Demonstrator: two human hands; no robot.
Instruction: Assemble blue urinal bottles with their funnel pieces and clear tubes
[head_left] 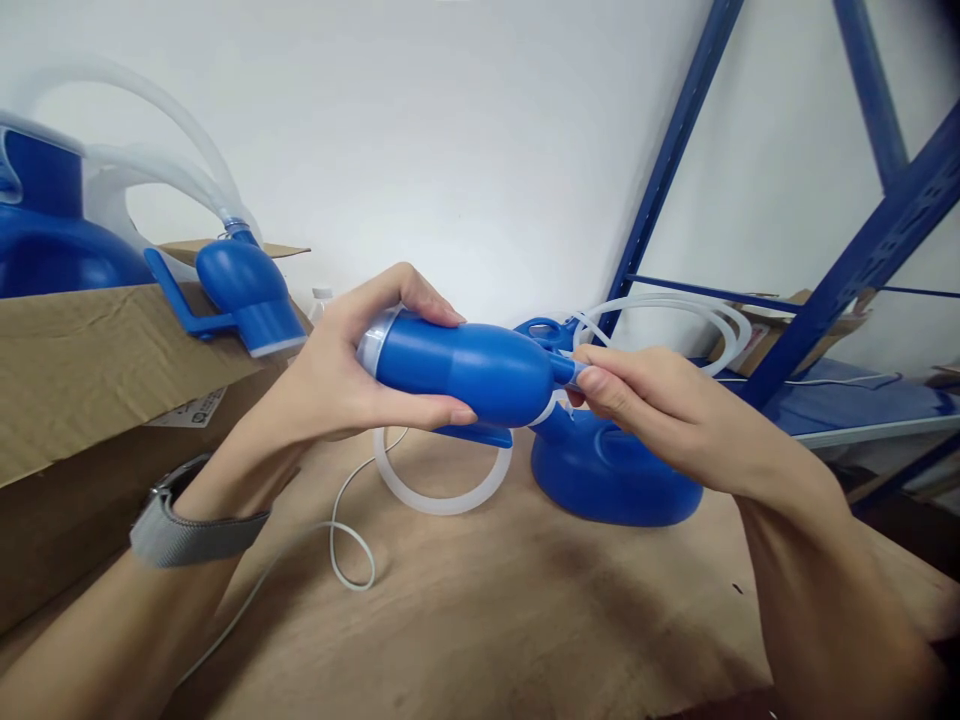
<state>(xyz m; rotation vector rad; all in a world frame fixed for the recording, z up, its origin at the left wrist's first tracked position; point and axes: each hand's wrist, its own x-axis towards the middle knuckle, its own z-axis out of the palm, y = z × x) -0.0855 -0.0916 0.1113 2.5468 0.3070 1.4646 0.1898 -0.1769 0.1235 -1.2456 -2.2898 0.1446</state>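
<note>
A blue plastic funnel-like piece (472, 365) lies sideways in the air above the table, its wide end with a clear rim at the left. My left hand (375, 370) wraps round that wide end. At the narrow neck on the right, my right hand (637, 395) pinches the joint where a clear tube meets the neck; its fingertips partly hide the joint. Behind and below stands a blue container (615, 475) on the table. A translucent tube (450, 500) loops below the blue piece, and more tubing (675, 302) curves behind my right hand.
At the left, an open cardboard box (135, 370) holds another blue container (67, 250), with a similar blue piece (244, 285) hanging over its edge. A thin white cable (335, 560) lies on the wooden table (480, 620). Blue metal shelving (847, 280) stands at the right.
</note>
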